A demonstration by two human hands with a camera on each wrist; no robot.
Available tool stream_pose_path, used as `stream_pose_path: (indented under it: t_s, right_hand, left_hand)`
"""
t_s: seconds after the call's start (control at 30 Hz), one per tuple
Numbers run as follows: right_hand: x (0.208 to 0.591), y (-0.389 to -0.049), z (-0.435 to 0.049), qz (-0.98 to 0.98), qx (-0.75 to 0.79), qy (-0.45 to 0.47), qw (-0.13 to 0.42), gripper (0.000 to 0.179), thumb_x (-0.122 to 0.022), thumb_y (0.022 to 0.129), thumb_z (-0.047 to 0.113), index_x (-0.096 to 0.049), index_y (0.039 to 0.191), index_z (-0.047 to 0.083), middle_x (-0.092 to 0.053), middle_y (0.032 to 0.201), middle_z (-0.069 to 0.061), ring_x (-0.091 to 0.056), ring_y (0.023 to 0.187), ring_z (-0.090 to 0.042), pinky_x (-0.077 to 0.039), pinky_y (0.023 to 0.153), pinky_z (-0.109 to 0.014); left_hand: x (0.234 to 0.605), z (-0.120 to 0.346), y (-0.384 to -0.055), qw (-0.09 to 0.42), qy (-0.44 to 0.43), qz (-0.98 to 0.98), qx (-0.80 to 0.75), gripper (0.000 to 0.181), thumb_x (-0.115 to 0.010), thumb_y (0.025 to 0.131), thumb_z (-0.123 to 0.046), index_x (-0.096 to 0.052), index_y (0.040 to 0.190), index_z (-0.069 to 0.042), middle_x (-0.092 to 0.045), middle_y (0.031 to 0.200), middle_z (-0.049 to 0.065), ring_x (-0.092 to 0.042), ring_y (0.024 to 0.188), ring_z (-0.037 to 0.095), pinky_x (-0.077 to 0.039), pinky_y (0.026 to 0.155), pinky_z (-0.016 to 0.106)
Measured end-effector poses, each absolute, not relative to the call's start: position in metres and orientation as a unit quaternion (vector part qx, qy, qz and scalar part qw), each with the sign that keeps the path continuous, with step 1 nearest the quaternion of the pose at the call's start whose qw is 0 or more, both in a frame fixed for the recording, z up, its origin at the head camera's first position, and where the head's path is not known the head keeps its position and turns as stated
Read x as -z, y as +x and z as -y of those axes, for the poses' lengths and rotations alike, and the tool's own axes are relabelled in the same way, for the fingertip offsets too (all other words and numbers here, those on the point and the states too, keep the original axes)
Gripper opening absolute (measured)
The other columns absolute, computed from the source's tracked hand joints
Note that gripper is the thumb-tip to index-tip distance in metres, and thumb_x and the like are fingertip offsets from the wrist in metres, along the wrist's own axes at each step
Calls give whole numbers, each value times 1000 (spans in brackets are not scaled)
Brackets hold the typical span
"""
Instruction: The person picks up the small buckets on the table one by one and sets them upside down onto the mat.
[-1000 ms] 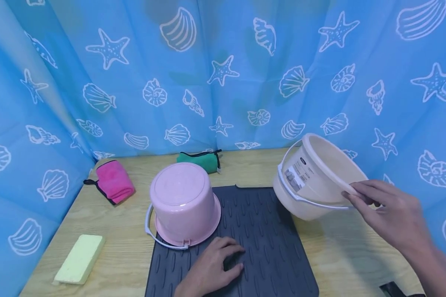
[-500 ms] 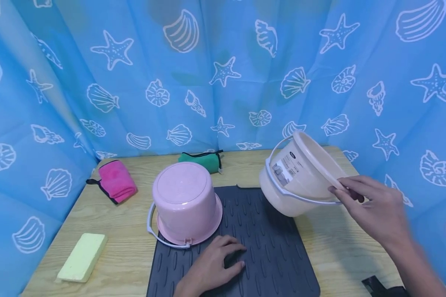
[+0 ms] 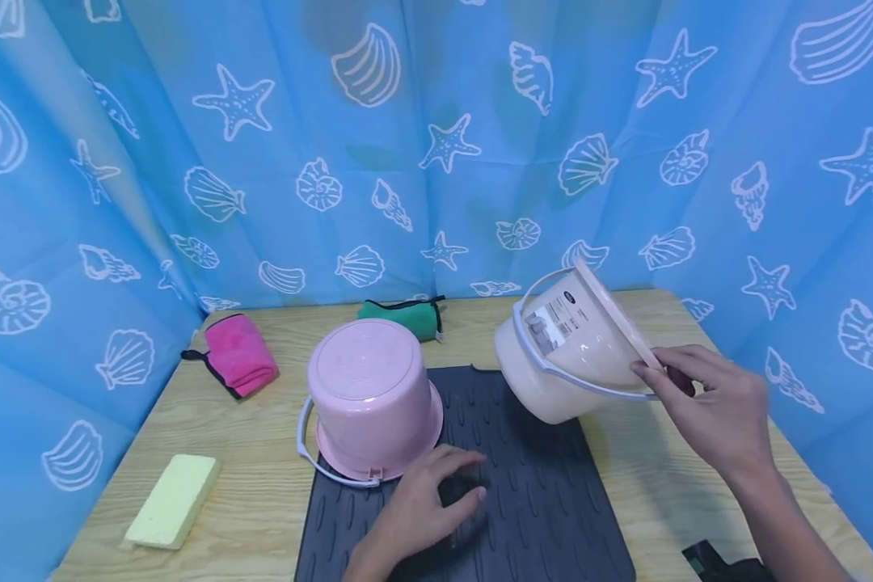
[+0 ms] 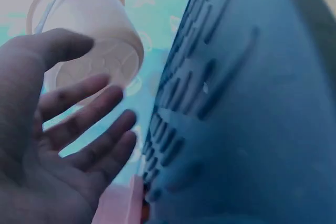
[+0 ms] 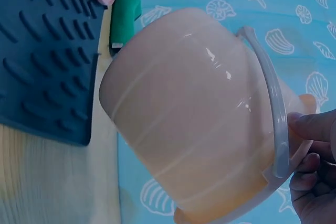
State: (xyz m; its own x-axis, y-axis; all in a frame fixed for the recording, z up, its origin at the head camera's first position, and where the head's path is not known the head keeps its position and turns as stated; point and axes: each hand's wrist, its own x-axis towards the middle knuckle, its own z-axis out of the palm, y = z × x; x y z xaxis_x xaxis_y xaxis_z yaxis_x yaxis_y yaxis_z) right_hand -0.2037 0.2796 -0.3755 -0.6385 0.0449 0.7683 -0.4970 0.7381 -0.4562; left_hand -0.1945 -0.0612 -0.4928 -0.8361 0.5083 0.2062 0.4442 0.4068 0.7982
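Observation:
A cream bucket (image 3: 589, 339) hangs tilted over the right side of the dark ribbed mat (image 3: 531, 493), its base toward the left. My right hand (image 3: 713, 404) pinches its rim between thumb and fingers; the pale handle drops along the bucket's side. A pink bucket (image 3: 367, 396) stands upside down on the mat's left part, its handle (image 3: 305, 444) resting out to the left. Just in front of it, my left hand (image 3: 425, 505) hovers over the mat with fingers loosely bent and nothing in them. In the left wrist view, the left palm (image 4: 58, 182) faces the camera.
A folded pink cloth (image 3: 240, 356) lies at the back left, and a rolled green cloth (image 3: 407, 318) behind the pink bucket. Front left is a pale yellow sponge block (image 3: 173, 501). A black object (image 3: 723, 562) shows by the right forearm. Blue curtain (image 3: 466, 202) surrounds the table.
My right hand has brought the cream bucket leftward over the mat, turning its opening away from view. My left hand has risen a little from the mat. The pink bucket stays put.

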Motion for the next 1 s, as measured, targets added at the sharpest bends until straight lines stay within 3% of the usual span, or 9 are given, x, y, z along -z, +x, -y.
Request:
stream_pose_path:
  t_s: [0.13,0.3,0.6,0.87,1.0]
  right_hand:
    - [378,-204,-278,841,-353,118,392,22,-86,75,0,-80,95,4,-65,77,7,-43,60,1,-29,48,-19]
    - [382,-206,-274,839,-396,82,365,20,-84,80,3,-80,100,6,-67,83,11,-46,62,-5,-34,50,-18]
    - [391,-207,-265,827,-462,15,319,22,-81,84,10,-79,106,4,-68,89,10,-57,68,-8,-48,59,-11]
    - [391,-204,-262,820,-492,-35,290,28,-81,86,18,-77,110,5,-70,90,10,-66,73,-6,-54,64,-15]
    - [391,-205,-263,808,-514,-45,285,29,-81,86,16,-76,112,3,-71,91,9,-66,75,-7,-53,66,-15]
  left_hand:
    - [480,53,-201,17,248,-803,-542,52,-68,95,-40,-52,143,-29,-61,130,-6,-59,118,20,-50,97,45]
    - [461,37,-216,-12,226,-764,-604,69,-74,90,-37,-39,150,-37,-50,143,-6,-50,130,18,-46,102,47]
    - [440,12,-249,-25,169,-775,-609,106,-81,76,-53,-11,156,-47,-16,162,-16,-21,148,20,-29,109,64]
    - [433,14,-272,20,196,-749,-632,115,-81,70,-62,-4,154,-53,-4,163,-15,-5,152,23,-19,111,68]
    - [433,13,-278,42,218,-729,-648,116,-82,69,-62,-5,154,-53,-6,163,-13,-5,151,23,-17,112,68]
